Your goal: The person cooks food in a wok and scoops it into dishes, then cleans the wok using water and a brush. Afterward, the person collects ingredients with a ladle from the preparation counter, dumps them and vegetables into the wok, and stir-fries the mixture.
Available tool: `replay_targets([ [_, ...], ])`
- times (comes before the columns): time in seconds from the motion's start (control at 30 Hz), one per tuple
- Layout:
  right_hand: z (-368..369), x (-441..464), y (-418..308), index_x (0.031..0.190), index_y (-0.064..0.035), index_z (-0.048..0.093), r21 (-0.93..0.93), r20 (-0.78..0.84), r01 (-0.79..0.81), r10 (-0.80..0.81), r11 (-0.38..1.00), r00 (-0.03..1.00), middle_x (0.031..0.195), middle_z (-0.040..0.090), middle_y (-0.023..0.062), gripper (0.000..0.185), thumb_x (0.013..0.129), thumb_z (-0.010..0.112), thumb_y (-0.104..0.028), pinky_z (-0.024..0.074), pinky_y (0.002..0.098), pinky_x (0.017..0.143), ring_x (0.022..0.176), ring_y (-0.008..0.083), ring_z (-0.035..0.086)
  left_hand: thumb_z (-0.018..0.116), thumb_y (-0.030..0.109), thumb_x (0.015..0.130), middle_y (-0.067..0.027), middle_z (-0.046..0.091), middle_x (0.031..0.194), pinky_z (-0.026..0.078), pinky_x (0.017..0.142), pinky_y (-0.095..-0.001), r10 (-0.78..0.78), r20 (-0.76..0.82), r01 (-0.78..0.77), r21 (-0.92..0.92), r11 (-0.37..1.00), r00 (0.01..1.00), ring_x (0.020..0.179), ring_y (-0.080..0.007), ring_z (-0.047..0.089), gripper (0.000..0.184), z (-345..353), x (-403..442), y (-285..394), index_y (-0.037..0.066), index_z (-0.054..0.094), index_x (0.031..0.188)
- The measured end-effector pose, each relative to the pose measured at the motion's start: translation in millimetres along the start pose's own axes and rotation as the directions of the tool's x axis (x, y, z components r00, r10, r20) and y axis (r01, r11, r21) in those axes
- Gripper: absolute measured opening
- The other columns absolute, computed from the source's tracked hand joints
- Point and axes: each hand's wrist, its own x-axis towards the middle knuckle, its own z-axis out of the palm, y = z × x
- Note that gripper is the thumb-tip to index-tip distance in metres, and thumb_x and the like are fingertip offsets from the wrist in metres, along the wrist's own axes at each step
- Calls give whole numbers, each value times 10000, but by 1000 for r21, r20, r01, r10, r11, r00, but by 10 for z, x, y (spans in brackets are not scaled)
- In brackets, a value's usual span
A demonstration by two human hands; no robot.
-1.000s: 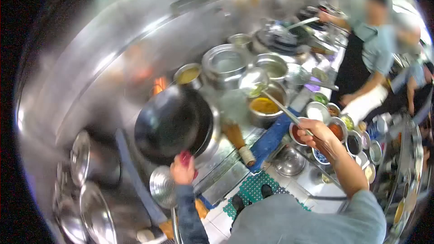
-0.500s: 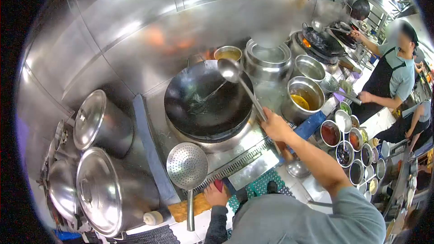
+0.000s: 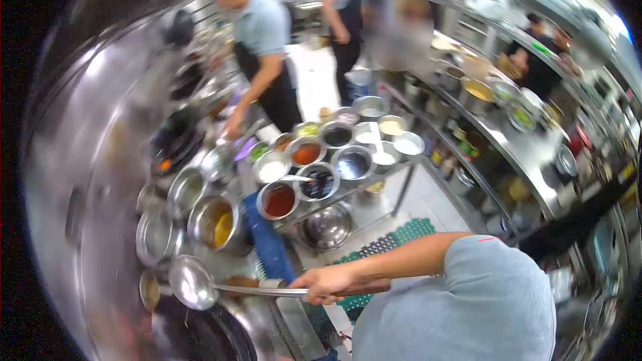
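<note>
My right hand (image 3: 322, 283) is closed round the handle of a long steel ladle (image 3: 192, 283). The ladle's bowl hangs over the near edge of a dark wok (image 3: 190, 334), which is cut off at the bottom of the view. Beyond the bowl stands a steel pot (image 3: 194, 217) of brownish liquid with something yellow in it. A small pan (image 3: 148, 292) is beside the ladle on the left. My left hand is out of view.
A cart of sauce pots, with red sauce (image 3: 277, 200) and dark sauce (image 3: 317, 180), stands ahead. A blue cloth (image 3: 267, 241) hangs along the stove edge. A co-worker (image 3: 261, 47) works at another wok; a steel counter (image 3: 535, 187) runs along the right.
My view has swung right, toward the sauce pots and the aisle. The ladle stays in my right hand. My left hand, the strainer and the lidded pots have left the view.
</note>
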Motion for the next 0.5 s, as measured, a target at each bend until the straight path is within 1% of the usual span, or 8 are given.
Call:
replay_targets([
  [0.03,-105,-313,188,1444,-94,268,123,-27,31,-28,992,999,636,416,-46,636,858,515,-93,290,201,341,434,37,377,548,467,869,-226,549,1144,393,950,-497,132,259,-58,-274,960,957,1021,-392,527,601,231,356,417,-6,494,1236],
  [0.1,-219,-1032,421,1445,-72,259,177,-157,80,-52,981,986,643,403,-43,641,855,507,-66,281,201,362,442,39,371,477,607,860,-270,412,1347,294,1045,-512,660,324,-121,-836,534,678,1204,-429,425,801,898,822,850,-19,390,1352],
  [0.17,-236,-1821,611,1440,-48,260,268,-314,114,-25,957,949,634,404,-40,646,842,504,-39,283,203,385,444,40,378,387,732,824,-213,290,1457,266,1032,-580,796,515,124,-855,503,319,1337,-402,261,908,1720,1014,1743,62,302,1431],
  [0.2,-230,-2178,753,1432,-35,273,234,-412,152,-44,960,910,618,411,-41,633,841,499,-41,284,207,382,442,41,385,377,740,820,-202,294,1461,286,1013,-584,811,553,225,-829,512,189,1327,-429,259,867,2117,1035,2033,128,324,1433],
  [0.23,-210,-2529,880,1374,-72,369,229,-488,198,-64,953,870,612,392,-51,539,847,482,-70,270,215,378,453,45,372,381,645,884,-201,412,1364,318,975,-580,913,340,258,-924,281,224,1223,-454,349,713,2626,890,2250,173,353,1417],
  [0.27,-203,-2881,966,1425,-42,299,244,-555,192,-26,951,831,608,429,-45,611,843,485,-44,288,207,394,451,38,388,387,620,886,-198,422,1341,325,968,-569,947,230,327,-933,150,223,1208,-445,361,684,3055,752,2422,164,363,1394],
  [0.33,-154,-3425,1245,1413,-76,326,164,-706,195,-23,967,708,618,397,-44,557,878,481,-62,313,218,394,461,55,384,397,571,889,-192,443,1295,339,954,-547,964,195,442,-892,98,179,1177,-425,385,626,3644,504,2675,148,383,1349],
  [0.5,-61,-4434,1998,1433,-89,314,268,-921,453,88,850,380,650,420,-33,586,882,509,-54,346,230,417,492,66,401,424,450,897,-178,496,1178,373,920,-493,984,146,634,-772,46,106,1101,-375,444,482,4887,-257,3083,106,433,1234],
])
